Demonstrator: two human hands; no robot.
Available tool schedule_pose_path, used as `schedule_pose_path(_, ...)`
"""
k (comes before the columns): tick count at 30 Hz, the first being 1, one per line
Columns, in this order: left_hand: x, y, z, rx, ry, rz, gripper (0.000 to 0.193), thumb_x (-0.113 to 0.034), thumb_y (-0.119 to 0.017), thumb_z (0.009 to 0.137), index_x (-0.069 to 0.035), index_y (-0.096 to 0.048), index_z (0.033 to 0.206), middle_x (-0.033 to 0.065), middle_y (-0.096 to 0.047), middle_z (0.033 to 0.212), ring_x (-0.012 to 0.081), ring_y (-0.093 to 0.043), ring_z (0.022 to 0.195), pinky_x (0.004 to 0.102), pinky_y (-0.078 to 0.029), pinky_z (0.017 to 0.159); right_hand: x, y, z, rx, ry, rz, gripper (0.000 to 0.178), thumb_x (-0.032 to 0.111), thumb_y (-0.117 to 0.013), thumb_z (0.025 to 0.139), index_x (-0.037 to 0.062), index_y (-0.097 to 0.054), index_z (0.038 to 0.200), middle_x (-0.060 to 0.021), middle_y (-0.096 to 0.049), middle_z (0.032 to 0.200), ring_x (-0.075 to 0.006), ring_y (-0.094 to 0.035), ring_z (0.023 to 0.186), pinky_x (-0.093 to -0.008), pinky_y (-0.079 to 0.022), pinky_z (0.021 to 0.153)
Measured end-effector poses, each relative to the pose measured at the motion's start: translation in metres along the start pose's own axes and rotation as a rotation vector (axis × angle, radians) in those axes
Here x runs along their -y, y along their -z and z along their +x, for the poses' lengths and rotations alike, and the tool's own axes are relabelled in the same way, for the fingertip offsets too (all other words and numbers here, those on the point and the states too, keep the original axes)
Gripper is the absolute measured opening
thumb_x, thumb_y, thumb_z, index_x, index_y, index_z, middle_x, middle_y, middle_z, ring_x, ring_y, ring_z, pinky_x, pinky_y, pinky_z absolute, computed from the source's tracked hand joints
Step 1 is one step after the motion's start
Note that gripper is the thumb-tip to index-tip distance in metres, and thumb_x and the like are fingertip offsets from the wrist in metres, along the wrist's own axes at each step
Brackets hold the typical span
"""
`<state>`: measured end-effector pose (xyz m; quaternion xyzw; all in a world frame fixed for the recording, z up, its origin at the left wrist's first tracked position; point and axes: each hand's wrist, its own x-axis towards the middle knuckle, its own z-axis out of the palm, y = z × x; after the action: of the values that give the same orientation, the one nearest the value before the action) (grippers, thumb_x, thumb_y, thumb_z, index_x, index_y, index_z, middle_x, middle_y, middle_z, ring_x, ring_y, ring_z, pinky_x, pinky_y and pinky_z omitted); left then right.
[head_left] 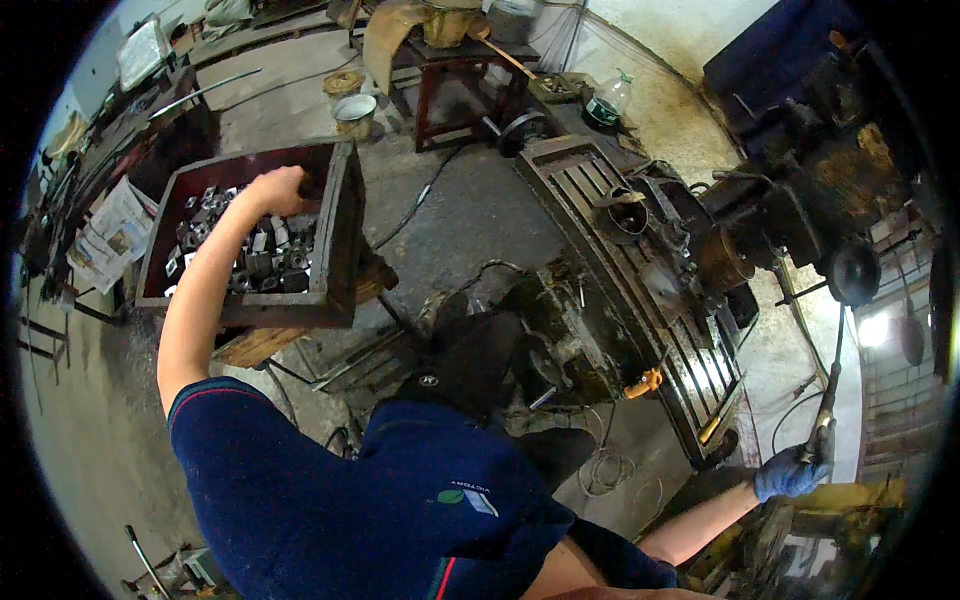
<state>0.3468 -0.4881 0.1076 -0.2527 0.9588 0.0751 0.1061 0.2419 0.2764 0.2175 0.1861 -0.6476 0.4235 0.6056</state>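
Observation:
My bare left hand [281,191] reaches into a dark wooden box [345,215] on the left. Its fingers curl downward over the small metal parts [262,262] heaped inside, and their tips and whatever they hold are hidden. The parts are blocky, grey and shiny, several with holes. Out to the far right, my right hand [795,472] wears a blue glove. Its fingers wrap around the handle of a long machine lever [829,400], which rises toward a dark round knob [853,272].
A slotted metal machine table [640,290] runs between my hands, with a round metal cup [627,213] on it. An orange-yellow fitting [643,384] sits at its near side. Farther off are a bucket [355,116], a workbench [470,62] and a plastic bottle [608,98]. Newspaper [113,236] lies left of the box.

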Motion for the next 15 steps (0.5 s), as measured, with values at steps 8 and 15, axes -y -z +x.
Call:
schedule_pose_path(8, -0.030, -0.010, 0.024, 0.319, 0.034, -0.583, 0.048, -0.006, -0.067, 0.066, -0.001, -0.053, 0.112, 0.0089, -0.062, 0.096, 0.0196, -0.055, 0.091, 0.0345, -0.045, 0.079, -0.013, 0.032, 0.020, 0.095, 0.054, -0.243, 0.037, 0.024, -0.041, 0.089, -0.0065, -0.059, 0.098, -0.0174, -0.061, 0.102, -0.0228, -0.057, 0.094, -0.0344, -0.044, 0.084)
schedule_pose_path(15, -0.007, -0.025, 0.020, 0.158, -0.553, -0.448, 0.040, -0.009, -0.065, 0.073, -0.001, -0.054, 0.111, 0.0091, -0.060, 0.106, 0.0201, -0.053, 0.099, 0.0327, -0.042, 0.087, 0.004, -0.003, 0.044, -0.041, -0.080, 0.009, 0.035, 0.026, -0.047, 0.084, -0.0069, -0.059, 0.088, -0.0161, -0.061, 0.087, -0.0210, -0.057, 0.080, -0.0318, -0.046, 0.078)
